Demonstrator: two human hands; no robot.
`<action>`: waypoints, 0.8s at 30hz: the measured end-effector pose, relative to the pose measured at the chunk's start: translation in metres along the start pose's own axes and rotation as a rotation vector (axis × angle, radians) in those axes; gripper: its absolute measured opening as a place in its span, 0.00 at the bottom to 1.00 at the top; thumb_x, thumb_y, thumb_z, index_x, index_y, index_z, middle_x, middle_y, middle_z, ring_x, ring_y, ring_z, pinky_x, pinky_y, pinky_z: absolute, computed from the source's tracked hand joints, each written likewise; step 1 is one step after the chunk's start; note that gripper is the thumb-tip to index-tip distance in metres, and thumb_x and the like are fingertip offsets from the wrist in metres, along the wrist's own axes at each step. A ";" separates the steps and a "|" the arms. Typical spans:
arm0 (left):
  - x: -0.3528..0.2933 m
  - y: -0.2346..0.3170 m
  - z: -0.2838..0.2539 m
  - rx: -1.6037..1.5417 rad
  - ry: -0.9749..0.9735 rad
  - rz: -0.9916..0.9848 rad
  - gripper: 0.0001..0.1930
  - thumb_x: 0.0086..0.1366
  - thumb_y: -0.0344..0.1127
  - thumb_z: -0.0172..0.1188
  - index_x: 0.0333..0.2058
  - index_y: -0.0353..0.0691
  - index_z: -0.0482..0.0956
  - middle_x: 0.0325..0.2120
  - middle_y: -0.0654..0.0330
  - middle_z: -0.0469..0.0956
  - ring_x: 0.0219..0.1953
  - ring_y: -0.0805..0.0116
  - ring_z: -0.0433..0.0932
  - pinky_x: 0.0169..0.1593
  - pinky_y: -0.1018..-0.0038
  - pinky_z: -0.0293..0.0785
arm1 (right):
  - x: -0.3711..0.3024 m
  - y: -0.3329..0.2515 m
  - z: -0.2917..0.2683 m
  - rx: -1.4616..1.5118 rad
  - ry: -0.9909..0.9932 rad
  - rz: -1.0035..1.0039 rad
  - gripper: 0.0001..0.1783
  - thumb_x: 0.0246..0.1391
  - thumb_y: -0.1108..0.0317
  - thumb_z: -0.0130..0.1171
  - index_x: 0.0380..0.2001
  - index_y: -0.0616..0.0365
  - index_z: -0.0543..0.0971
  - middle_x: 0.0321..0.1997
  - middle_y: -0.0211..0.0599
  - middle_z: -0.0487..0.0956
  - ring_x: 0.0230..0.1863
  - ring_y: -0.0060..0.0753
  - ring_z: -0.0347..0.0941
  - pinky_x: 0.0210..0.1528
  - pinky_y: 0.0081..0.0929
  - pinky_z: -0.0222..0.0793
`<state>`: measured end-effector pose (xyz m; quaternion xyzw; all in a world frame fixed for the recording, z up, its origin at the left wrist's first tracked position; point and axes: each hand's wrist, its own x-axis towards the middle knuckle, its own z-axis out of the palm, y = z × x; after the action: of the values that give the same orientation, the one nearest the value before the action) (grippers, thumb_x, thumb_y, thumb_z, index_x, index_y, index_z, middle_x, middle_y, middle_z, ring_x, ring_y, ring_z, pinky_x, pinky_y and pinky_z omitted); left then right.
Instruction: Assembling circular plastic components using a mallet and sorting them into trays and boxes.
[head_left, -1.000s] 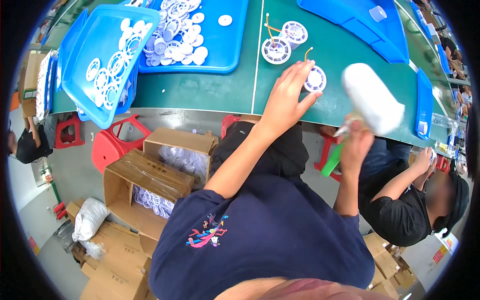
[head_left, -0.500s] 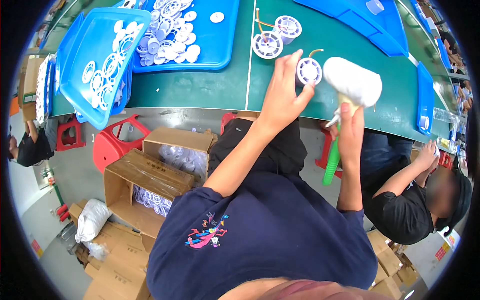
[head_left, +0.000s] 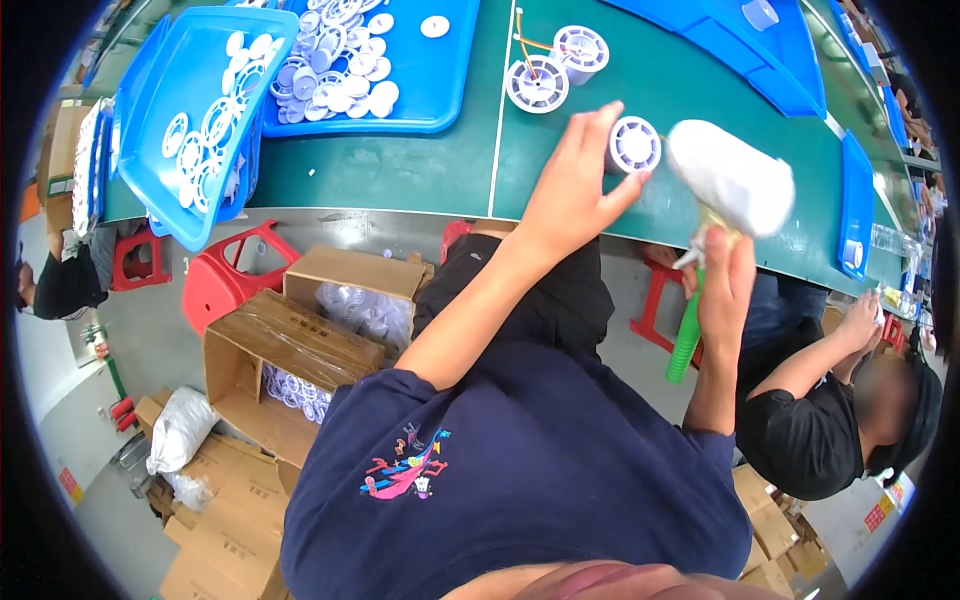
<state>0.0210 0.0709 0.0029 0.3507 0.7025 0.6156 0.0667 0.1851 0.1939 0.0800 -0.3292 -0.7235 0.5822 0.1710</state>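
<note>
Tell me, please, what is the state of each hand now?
Left hand: thumb and fingers around the white cylinder; firm grip cannot be told.
Right hand: closed, holding the green-handled mallet.

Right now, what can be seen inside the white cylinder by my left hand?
The cylinder shows only its slotted top and some of its side; what is inside is covered. Your left hand hides part of the near side.
</note>
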 end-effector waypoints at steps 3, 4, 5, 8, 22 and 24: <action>0.009 -0.002 -0.001 -0.052 -0.023 0.011 0.38 0.64 0.37 0.70 0.69 0.36 0.62 0.55 0.43 0.72 0.59 0.48 0.75 0.63 0.59 0.72 | 0.002 0.007 -0.008 -0.011 -0.025 -0.043 0.18 0.77 0.55 0.51 0.44 0.62 0.72 0.30 0.30 0.73 0.19 0.16 0.63 0.19 0.19 0.58; 0.009 -0.001 -0.001 -0.080 -0.036 -0.003 0.39 0.64 0.37 0.71 0.69 0.35 0.62 0.57 0.43 0.72 0.60 0.49 0.76 0.65 0.59 0.72 | 0.006 0.011 -0.015 -0.209 -0.104 0.045 0.19 0.77 0.52 0.49 0.47 0.61 0.71 0.33 0.31 0.73 0.19 0.18 0.64 0.19 0.19 0.58; 0.010 -0.002 -0.002 -0.079 -0.038 0.001 0.39 0.64 0.37 0.71 0.69 0.35 0.62 0.57 0.43 0.72 0.60 0.49 0.76 0.65 0.59 0.72 | 0.010 0.002 -0.011 -0.084 -0.066 0.088 0.19 0.77 0.52 0.49 0.47 0.61 0.71 0.31 0.31 0.72 0.18 0.17 0.63 0.18 0.19 0.58; 0.018 -0.007 -0.003 -0.235 -0.154 -0.100 0.39 0.63 0.36 0.70 0.69 0.36 0.62 0.58 0.43 0.75 0.64 0.50 0.75 0.68 0.60 0.70 | 0.010 0.011 -0.020 0.037 -0.046 -0.121 0.19 0.77 0.53 0.49 0.47 0.60 0.71 0.30 0.29 0.71 0.17 0.16 0.62 0.17 0.18 0.57; 0.023 0.000 0.008 -0.207 -0.166 -0.080 0.36 0.67 0.32 0.65 0.71 0.37 0.61 0.60 0.45 0.72 0.65 0.53 0.72 0.69 0.60 0.66 | 0.040 0.003 -0.032 0.072 -0.004 0.037 0.21 0.77 0.53 0.48 0.57 0.60 0.71 0.34 0.29 0.73 0.18 0.15 0.63 0.17 0.17 0.58; 0.024 0.000 0.015 0.005 -0.077 0.027 0.38 0.64 0.36 0.70 0.70 0.38 0.63 0.58 0.47 0.75 0.61 0.52 0.74 0.65 0.60 0.70 | 0.046 -0.017 -0.032 -0.088 -0.151 0.135 0.18 0.77 0.55 0.48 0.55 0.60 0.72 0.34 0.30 0.73 0.18 0.15 0.63 0.17 0.17 0.57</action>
<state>0.0107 0.0968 0.0074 0.3838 0.6963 0.6006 0.0843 0.1669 0.2466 0.0981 -0.3398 -0.7352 0.5832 0.0619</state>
